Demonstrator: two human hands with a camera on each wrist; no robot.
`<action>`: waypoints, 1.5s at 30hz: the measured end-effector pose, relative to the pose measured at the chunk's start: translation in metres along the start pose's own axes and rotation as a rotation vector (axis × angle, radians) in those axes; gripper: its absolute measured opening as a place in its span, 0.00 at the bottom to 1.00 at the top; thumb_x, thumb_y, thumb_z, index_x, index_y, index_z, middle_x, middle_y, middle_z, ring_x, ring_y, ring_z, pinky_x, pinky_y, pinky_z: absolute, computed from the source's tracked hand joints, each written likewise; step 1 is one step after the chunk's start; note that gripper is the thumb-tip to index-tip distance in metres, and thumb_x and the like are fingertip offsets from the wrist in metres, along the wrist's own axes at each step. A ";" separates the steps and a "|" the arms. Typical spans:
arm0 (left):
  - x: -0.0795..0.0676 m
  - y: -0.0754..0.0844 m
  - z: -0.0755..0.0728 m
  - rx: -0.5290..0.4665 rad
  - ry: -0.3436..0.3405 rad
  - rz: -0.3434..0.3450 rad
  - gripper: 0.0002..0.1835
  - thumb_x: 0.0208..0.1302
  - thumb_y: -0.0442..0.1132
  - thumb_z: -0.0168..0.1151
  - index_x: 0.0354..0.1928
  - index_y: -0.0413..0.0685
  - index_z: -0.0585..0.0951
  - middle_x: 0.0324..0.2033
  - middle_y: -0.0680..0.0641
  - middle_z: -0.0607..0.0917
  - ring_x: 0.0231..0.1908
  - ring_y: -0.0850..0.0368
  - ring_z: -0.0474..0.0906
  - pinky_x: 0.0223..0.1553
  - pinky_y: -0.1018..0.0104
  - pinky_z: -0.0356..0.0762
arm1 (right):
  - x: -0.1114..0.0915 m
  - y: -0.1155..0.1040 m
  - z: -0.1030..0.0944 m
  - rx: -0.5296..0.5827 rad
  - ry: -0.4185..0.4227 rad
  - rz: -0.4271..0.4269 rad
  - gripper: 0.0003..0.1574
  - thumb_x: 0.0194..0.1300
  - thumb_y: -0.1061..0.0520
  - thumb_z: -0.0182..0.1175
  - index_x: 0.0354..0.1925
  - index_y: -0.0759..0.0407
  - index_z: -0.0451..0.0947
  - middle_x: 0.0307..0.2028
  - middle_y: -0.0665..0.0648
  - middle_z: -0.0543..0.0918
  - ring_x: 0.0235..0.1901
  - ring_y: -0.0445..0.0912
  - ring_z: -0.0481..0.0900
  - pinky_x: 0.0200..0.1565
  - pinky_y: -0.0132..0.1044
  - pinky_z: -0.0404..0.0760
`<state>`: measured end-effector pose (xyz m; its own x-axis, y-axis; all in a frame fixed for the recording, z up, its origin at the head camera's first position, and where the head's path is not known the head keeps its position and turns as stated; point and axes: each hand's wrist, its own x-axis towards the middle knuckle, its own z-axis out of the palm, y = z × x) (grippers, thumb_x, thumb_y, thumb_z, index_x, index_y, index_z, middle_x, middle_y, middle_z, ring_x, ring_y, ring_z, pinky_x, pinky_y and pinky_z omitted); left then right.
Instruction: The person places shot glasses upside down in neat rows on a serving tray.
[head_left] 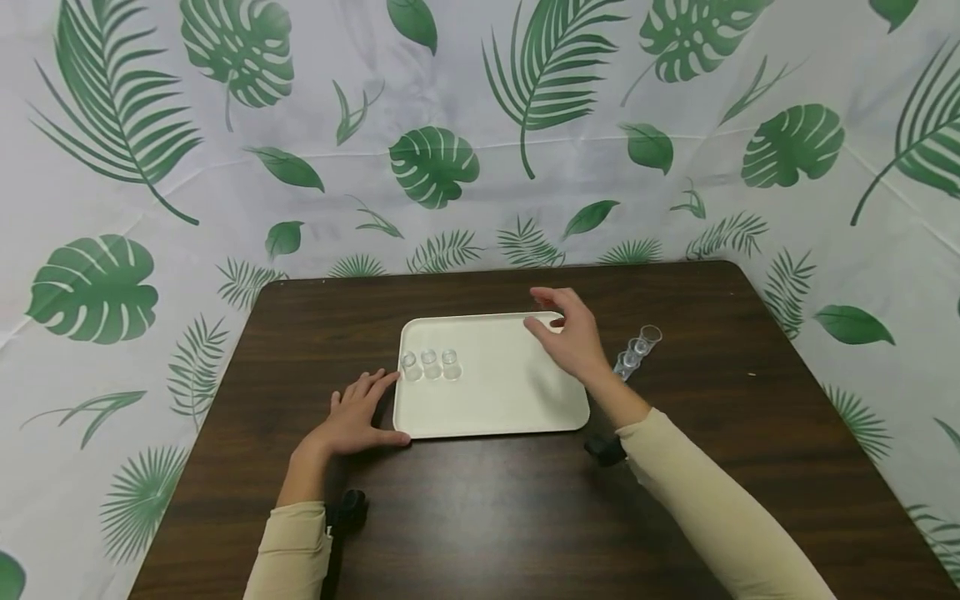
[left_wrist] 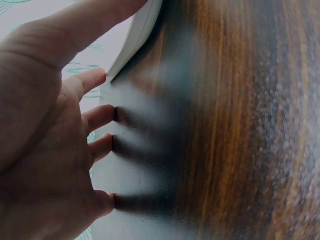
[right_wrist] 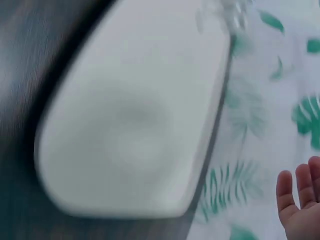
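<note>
A cream tray (head_left: 502, 400) lies on the dark wood table. Three small clear cups (head_left: 431, 367) stand in a row on its left side. My left hand (head_left: 356, 421) is spread at the tray's left end, thumb at the front corner and forefinger at the left rim. In the left wrist view its other fingertips (left_wrist: 102, 145) rest on the tabletop. Over the tray's right end hovers my right hand (head_left: 573, 337), thumb and fingers apart with nothing between them. Just right of that hand, several more clear cups (head_left: 637, 348) sit in a slanting line on the table, partly hidden by the wrist.
The dark wood table (head_left: 480, 517) reaches back to a white cloth (head_left: 525, 208) printed with green leaves, which also hangs at both sides. A black wrist camera (head_left: 351, 510) is strapped near the left sleeve, another (head_left: 603, 450) under the right forearm.
</note>
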<state>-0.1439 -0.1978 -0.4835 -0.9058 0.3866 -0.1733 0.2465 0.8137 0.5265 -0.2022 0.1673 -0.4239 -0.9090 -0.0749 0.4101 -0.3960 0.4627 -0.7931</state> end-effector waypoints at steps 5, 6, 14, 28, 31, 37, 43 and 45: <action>0.001 0.001 -0.001 0.010 0.002 0.002 0.58 0.47 0.67 0.72 0.76 0.52 0.57 0.73 0.36 0.55 0.72 0.31 0.44 0.59 0.22 0.38 | 0.002 0.014 -0.054 -0.007 0.143 0.063 0.24 0.62 0.66 0.65 0.57 0.67 0.77 0.49 0.66 0.78 0.49 0.55 0.75 0.43 0.44 0.76; 0.000 0.002 -0.001 0.011 0.000 -0.001 0.58 0.47 0.66 0.73 0.76 0.51 0.57 0.73 0.36 0.55 0.72 0.31 0.44 0.59 0.22 0.38 | 0.002 0.020 -0.065 -0.020 0.159 0.087 0.24 0.63 0.65 0.64 0.57 0.68 0.77 0.50 0.66 0.78 0.50 0.55 0.74 0.44 0.41 0.75; -0.001 0.001 0.000 0.017 -0.005 -0.009 0.58 0.48 0.67 0.72 0.76 0.52 0.56 0.74 0.36 0.55 0.72 0.32 0.44 0.59 0.22 0.38 | -0.012 0.073 -0.120 -0.095 0.214 0.395 0.28 0.61 0.71 0.53 0.61 0.66 0.73 0.53 0.65 0.77 0.48 0.49 0.72 0.47 0.32 0.67; 0.001 -0.001 -0.001 0.014 -0.008 -0.010 0.58 0.48 0.66 0.72 0.77 0.53 0.56 0.74 0.37 0.54 0.72 0.32 0.44 0.60 0.23 0.37 | -0.039 0.125 -0.132 -0.180 -0.044 0.466 0.35 0.60 0.71 0.61 0.65 0.74 0.66 0.56 0.75 0.75 0.50 0.62 0.76 0.36 0.23 0.72; 0.001 0.000 -0.002 0.017 -0.006 -0.007 0.58 0.48 0.66 0.72 0.76 0.52 0.56 0.74 0.36 0.55 0.72 0.31 0.44 0.59 0.22 0.38 | -0.041 0.127 -0.129 -0.245 -0.073 0.454 0.34 0.60 0.67 0.65 0.64 0.73 0.68 0.53 0.75 0.78 0.49 0.63 0.78 0.42 0.33 0.73; 0.000 0.002 -0.002 0.020 -0.007 -0.013 0.58 0.48 0.66 0.72 0.76 0.52 0.57 0.73 0.36 0.55 0.72 0.31 0.45 0.59 0.22 0.38 | -0.043 0.130 -0.126 -0.298 -0.090 0.457 0.28 0.62 0.62 0.65 0.59 0.72 0.73 0.49 0.74 0.80 0.49 0.64 0.78 0.50 0.51 0.72; 0.001 0.002 -0.003 0.009 -0.010 -0.006 0.58 0.48 0.66 0.72 0.76 0.52 0.56 0.74 0.36 0.55 0.72 0.31 0.44 0.59 0.22 0.37 | -0.043 0.132 -0.126 -0.320 -0.089 0.466 0.26 0.62 0.61 0.65 0.56 0.72 0.75 0.47 0.73 0.81 0.49 0.64 0.77 0.52 0.55 0.71; 0.002 0.003 -0.003 0.009 -0.011 -0.006 0.58 0.48 0.66 0.73 0.76 0.52 0.56 0.74 0.36 0.55 0.72 0.31 0.44 0.59 0.22 0.37 | -0.043 0.131 -0.125 -0.320 -0.086 0.473 0.26 0.62 0.61 0.65 0.56 0.72 0.75 0.48 0.73 0.81 0.49 0.64 0.77 0.53 0.56 0.70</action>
<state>-0.1458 -0.1965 -0.4797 -0.9037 0.3859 -0.1857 0.2438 0.8201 0.5176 -0.1989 0.3420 -0.4892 -0.9901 0.1400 -0.0048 0.1033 0.7066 -0.7001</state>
